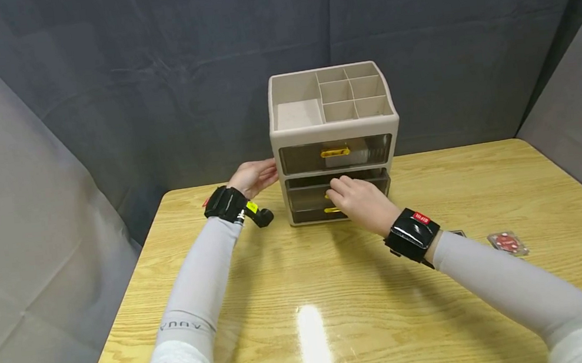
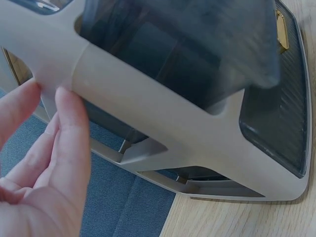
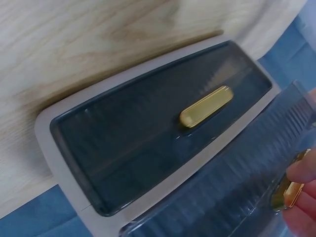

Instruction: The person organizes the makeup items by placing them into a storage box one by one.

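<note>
**A:** Head view first, from the left: where is the left hand?

**B:** Left of centre, laid against the left side of the organizer, fingers straight and relaxed. The left wrist view shows the fingers touching the beige frame, curled round nothing.

**A:** And the organizer itself?

**B:** It stands upright at the centre of the frame, toward the far edge of the worktop. Open compartments on top, three dark see-through drawers below, each with a gold handle.

**A:** The right hand?

**B:** Just right of centre, at the front of the middle drawer. That drawer sits a little out from the frame. In the right wrist view, at the lower right edge, the fingertips pinch its handle, so the grip is narrow and closed on the handle. The bottom drawer lies flush.

**A:** Anything further right?

**B:** A small red packet lies on the worktop at the right, well apart from the organizer.
</note>
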